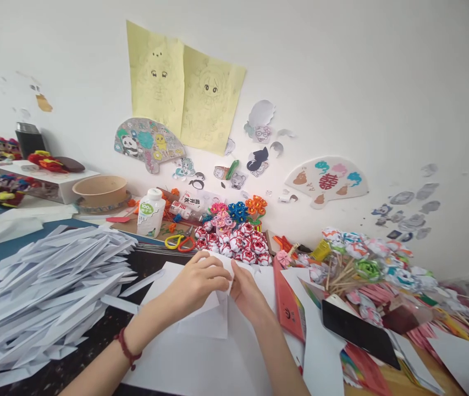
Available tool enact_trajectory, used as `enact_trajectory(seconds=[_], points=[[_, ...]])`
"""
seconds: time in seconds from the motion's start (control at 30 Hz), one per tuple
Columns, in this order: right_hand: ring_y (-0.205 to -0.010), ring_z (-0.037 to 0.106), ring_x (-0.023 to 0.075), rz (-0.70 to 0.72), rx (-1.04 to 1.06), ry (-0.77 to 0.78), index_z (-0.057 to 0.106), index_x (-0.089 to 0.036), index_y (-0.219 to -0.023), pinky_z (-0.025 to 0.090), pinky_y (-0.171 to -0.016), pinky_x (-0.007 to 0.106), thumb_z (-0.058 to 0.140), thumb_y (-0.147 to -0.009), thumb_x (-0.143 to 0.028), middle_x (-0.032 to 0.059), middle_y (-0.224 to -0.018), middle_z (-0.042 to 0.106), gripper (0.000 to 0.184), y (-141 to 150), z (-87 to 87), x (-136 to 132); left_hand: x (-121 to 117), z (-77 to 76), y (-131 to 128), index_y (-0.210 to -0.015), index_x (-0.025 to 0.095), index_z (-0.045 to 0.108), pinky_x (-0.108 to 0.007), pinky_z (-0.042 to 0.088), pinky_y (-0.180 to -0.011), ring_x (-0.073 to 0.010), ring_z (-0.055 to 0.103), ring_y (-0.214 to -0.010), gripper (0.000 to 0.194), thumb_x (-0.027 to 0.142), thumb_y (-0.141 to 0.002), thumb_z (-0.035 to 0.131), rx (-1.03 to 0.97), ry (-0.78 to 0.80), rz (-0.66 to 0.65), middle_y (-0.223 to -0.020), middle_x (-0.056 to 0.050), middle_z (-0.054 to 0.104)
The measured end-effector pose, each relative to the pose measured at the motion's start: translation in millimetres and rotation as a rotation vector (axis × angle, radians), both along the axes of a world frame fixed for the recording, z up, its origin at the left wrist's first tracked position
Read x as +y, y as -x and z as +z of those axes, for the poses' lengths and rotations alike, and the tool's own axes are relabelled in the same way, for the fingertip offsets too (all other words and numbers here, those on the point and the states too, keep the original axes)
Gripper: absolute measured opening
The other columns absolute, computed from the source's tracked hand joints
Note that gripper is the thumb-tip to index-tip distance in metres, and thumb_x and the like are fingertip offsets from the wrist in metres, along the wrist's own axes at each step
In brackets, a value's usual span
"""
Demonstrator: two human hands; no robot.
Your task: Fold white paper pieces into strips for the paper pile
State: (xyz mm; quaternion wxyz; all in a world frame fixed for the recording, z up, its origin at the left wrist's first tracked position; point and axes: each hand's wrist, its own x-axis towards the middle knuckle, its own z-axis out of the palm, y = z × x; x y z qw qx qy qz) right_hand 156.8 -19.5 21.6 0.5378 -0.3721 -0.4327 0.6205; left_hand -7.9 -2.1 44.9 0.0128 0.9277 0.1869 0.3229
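My left hand [205, 278], a dark red bracelet at its wrist, has its fingers curled over a piece of white paper [220, 257]. On the paper's right edge my right hand [246, 294] closes with thumb and fingers. The paper is raised and partly hidden behind both hands. Below them lies a smaller white sheet [209, 322] on larger white paper [201, 366]. To the left, a big heap of folded white paper strips [48, 286] spreads over the dark tabletop, a few loose strips reaching toward my left forearm.
Red and white paper flowers [238, 242] crowd the back, beside yellow and orange scissors [180, 242] and a white bottle [150, 213]. Rightward are a red packet [290, 308], a black phone [360, 331] and flowers on sticks [366, 269]. A wall [300, 71] closes off the far side.
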Motion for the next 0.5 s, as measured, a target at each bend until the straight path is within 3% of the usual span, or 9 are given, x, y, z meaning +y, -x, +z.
enact_trajectory(seconds=[0.13, 0.2, 0.23, 0.3, 0.37, 0.5], points=[[-0.083, 0.062, 0.0202, -0.112, 0.019, 0.005, 0.065, -0.015, -0.089, 0.05, -0.066, 0.027, 0.068, -0.073, -0.034, 0.0069, -0.091, 0.067, 0.025, -4, -11.9, 5, -4, 1.3, -5, -0.08, 0.026, 0.068, -0.04, 0.029, -0.094, -0.0217, 0.047, -0.11, 0.03, 0.013, -0.088, 0.043, 0.022, 0.025, -0.022, -0.116, -0.002, 0.062], [-0.084, 0.063, 0.0202, -0.162, 0.071, 0.006, 0.065, -0.016, -0.089, 0.051, -0.067, 0.027, 0.07, -0.071, -0.027, 0.0059, -0.091, 0.068, 0.022, -6, -13.4, 6, -3, 2.9, -4, -0.096, 0.03, 0.067, -0.043, 0.027, -0.097, -0.0256, 0.041, -0.118, 0.021, 0.021, -0.087, 0.05, -0.03, 0.056, 0.038, -0.13, -0.002, 0.052], [-0.084, 0.064, 0.0201, -0.18, 0.11, 0.012, 0.065, -0.017, -0.089, 0.051, -0.068, 0.027, 0.07, -0.07, -0.025, 0.0055, -0.091, 0.069, 0.021, -6, -13.1, 7, -2, 3.8, -3, -0.109, 0.032, 0.062, -0.044, 0.026, -0.099, -0.0271, 0.038, -0.122, 0.025, 0.027, -0.085, 0.054, -0.067, 0.088, 0.075, -0.136, -0.003, 0.046], [-0.081, 0.065, 0.0203, -0.189, 0.181, 0.047, 0.065, -0.016, -0.092, 0.052, -0.07, 0.029, 0.07, -0.07, -0.023, 0.0059, -0.09, 0.07, 0.023, -8, -11.5, 8, 1, 4.4, 0, -0.13, 0.032, 0.043, -0.045, 0.024, -0.103, -0.0286, 0.032, -0.127, 0.054, 0.04, -0.08, 0.06, -0.161, 0.179, 0.124, -0.143, -0.006, 0.035], [-0.076, 0.067, 0.0207, -0.184, 0.223, 0.082, 0.066, -0.015, -0.094, 0.052, -0.07, 0.031, 0.071, -0.069, -0.022, 0.0069, -0.087, 0.071, 0.026, -8, -10.0, 8, 6, 2.2, 2, -0.139, 0.03, 0.027, -0.043, 0.023, -0.106, -0.0283, 0.028, -0.13, 0.073, 0.046, -0.076, 0.061, -0.264, 0.293, 0.125, -0.146, -0.008, 0.029], [-0.075, 0.067, 0.02, -0.168, 0.252, 0.055, 0.067, -0.014, -0.094, 0.052, -0.071, 0.03, 0.071, -0.071, -0.023, 0.0071, -0.083, 0.072, 0.026, -3, -9.0, 7, 14, -10.0, 1, -0.143, 0.028, 0.015, -0.042, 0.025, -0.107, -0.0266, 0.029, -0.131, 0.079, 0.042, -0.079, 0.06, -0.444, 0.517, 0.073, -0.146, -0.009, 0.028]])
